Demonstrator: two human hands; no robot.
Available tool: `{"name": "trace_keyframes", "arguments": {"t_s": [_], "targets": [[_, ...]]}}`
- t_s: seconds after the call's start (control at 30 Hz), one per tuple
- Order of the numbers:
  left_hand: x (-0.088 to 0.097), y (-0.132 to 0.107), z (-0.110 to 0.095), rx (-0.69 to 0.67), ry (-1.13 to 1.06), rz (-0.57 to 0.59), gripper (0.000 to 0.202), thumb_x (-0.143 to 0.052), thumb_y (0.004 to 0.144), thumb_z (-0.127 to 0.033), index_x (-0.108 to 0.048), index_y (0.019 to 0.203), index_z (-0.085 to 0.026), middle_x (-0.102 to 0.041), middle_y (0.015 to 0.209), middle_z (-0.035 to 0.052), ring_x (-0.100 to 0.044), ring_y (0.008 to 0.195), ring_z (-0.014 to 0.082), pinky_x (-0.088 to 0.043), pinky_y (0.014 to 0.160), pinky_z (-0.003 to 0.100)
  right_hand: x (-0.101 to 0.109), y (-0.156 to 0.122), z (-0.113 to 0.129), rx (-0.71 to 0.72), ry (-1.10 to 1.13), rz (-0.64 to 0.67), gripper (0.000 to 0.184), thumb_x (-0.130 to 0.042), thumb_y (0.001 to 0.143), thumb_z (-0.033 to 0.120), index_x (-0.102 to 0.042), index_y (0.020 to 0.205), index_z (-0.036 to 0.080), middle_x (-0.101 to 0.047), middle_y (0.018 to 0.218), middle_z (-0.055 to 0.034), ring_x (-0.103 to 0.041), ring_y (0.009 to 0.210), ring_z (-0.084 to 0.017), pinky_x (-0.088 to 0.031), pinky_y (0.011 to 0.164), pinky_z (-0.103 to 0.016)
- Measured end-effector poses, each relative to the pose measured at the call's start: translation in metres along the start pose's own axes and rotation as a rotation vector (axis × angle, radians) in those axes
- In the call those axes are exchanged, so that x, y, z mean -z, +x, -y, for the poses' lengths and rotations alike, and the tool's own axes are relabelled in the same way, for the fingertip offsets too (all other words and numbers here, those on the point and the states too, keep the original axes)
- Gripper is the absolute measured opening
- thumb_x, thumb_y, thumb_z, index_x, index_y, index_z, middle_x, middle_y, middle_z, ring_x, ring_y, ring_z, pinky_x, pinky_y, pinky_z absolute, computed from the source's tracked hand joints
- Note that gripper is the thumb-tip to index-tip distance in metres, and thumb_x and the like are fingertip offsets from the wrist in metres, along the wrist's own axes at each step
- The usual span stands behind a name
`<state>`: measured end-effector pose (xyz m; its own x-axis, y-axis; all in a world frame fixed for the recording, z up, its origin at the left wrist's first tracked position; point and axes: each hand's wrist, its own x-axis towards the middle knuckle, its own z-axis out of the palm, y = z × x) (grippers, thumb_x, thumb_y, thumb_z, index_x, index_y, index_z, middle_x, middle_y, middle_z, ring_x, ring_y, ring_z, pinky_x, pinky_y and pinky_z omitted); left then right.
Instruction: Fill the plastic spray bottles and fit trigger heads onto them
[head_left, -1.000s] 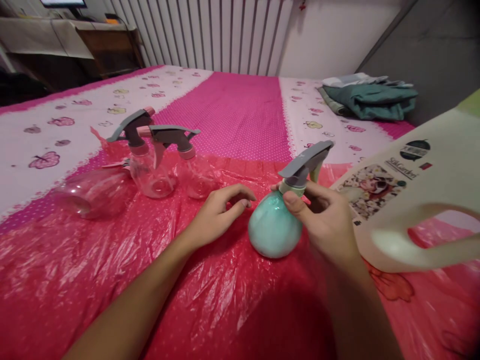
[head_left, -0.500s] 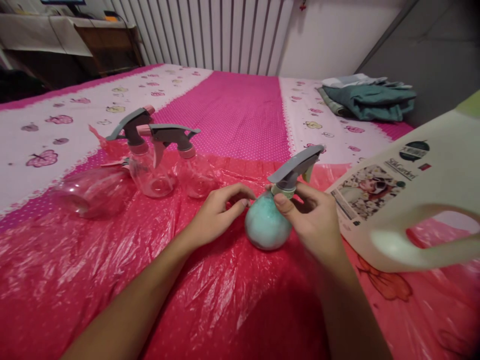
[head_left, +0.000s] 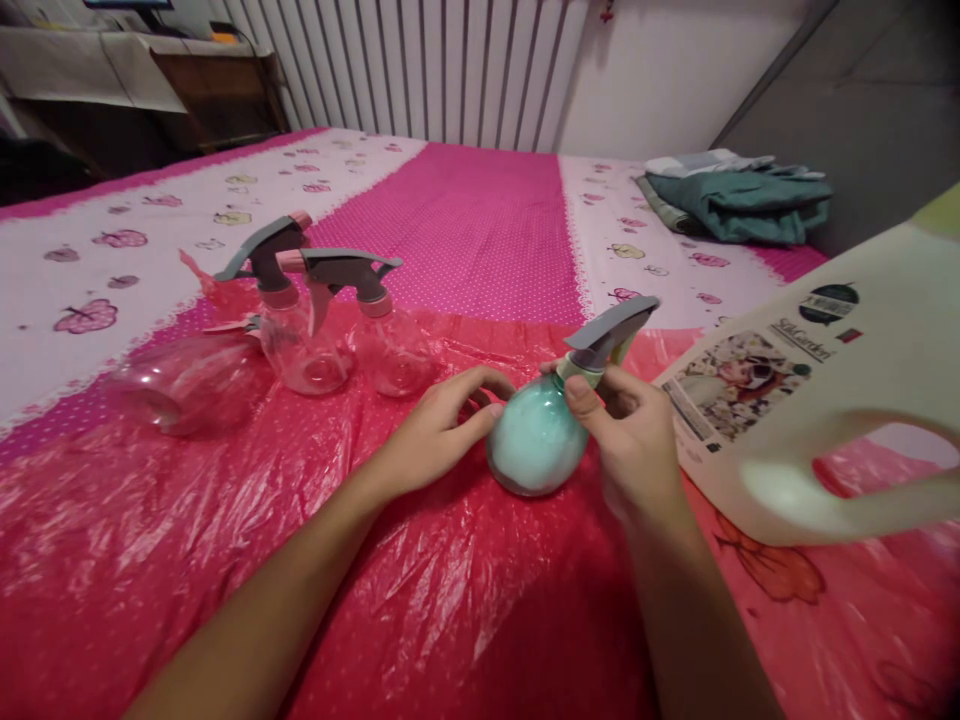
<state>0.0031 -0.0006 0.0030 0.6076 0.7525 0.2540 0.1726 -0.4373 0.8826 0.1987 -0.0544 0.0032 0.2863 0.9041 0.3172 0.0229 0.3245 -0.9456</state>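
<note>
A teal round spray bottle (head_left: pixel 534 446) with a grey trigger head rests tilted on the red plastic sheet (head_left: pixel 225 560). My right hand (head_left: pixel 634 440) is closed around its neck, just below the trigger. My left hand (head_left: pixel 439 425) lies beside the bottle's left side with the fingers curled and the fingertips touching or nearly touching it. Whether the left hand holds anything cannot be made out.
Two clear pink spray bottles (head_left: pixel 307 330) with grey triggers stand at the back left, and a clear bottle body (head_left: pixel 176 385) lies beside them. A large white jug (head_left: pixel 840 400) with a handle fills the right. Folded green cloth (head_left: pixel 739 200) lies far right on the bed.
The teal bottle has tipped so its trigger head points more to the right. My right hand shifted slightly with it. My left hand has barely moved.
</note>
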Motion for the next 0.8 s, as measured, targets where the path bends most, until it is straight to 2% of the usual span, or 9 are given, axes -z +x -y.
{"name": "trace_keyframes", "arguments": {"t_s": [0.1,0.27,0.37,0.57,0.8], "targets": [[0.000,-0.001,0.000,0.005,0.009,0.004,0.018,-0.057,0.101,-0.030,-0.065,0.114,-0.020,-0.073,0.117,0.0068,-0.066,0.106,0.0233,-0.051,0.093,0.037,0.001,0.000,0.000,0.026,-0.014,-0.012,0.026,-0.084,0.089,0.044,-0.081,0.099,0.020,-0.081,0.099,-0.0059,-0.075,0.091,-0.020,-0.059,0.077,-0.029],[-0.002,-0.003,0.001,0.014,-0.007,-0.028,0.030,-0.060,0.101,-0.031,-0.058,0.129,-0.021,-0.068,0.127,0.0093,-0.065,0.109,0.0226,-0.052,0.094,0.038,0.003,-0.001,0.004,0.114,-0.084,-0.023,0.024,-0.081,0.092,0.043,-0.080,0.100,0.021,-0.079,0.098,-0.0049,-0.074,0.094,-0.021,-0.057,0.080,-0.031],[-0.002,-0.003,0.002,-0.003,0.001,-0.008,0.031,-0.061,0.101,-0.030,-0.056,0.131,-0.021,-0.067,0.127,0.0095,-0.065,0.110,0.0221,-0.053,0.095,0.038,0.003,-0.002,0.007,0.124,-0.145,-0.011,0.022,-0.080,0.091,0.041,-0.078,0.099,0.021,-0.077,0.093,-0.0038,-0.073,0.092,-0.022,-0.056,0.079,-0.033],[-0.003,-0.001,0.003,-0.095,0.066,0.031,0.032,-0.066,0.095,-0.020,-0.059,0.126,-0.020,-0.069,0.124,0.0090,-0.067,0.108,0.0222,-0.054,0.094,0.038,0.004,0.004,-0.001,0.048,-0.272,0.093,0.026,-0.077,0.090,0.044,-0.075,0.098,0.020,-0.076,0.099,-0.0056,-0.070,0.098,-0.027,-0.052,0.087,-0.041],[-0.003,-0.001,0.005,-0.102,0.108,0.046,0.036,-0.068,0.091,-0.018,-0.059,0.126,-0.021,-0.068,0.126,0.0092,-0.067,0.110,0.0233,-0.055,0.097,0.040,0.011,0.008,-0.004,-0.046,-0.219,0.213,0.041,-0.072,0.094,0.060,-0.071,0.107,0.021,-0.075,0.106,-0.0059,-0.070,0.101,-0.025,-0.053,0.088,-0.039]]}}
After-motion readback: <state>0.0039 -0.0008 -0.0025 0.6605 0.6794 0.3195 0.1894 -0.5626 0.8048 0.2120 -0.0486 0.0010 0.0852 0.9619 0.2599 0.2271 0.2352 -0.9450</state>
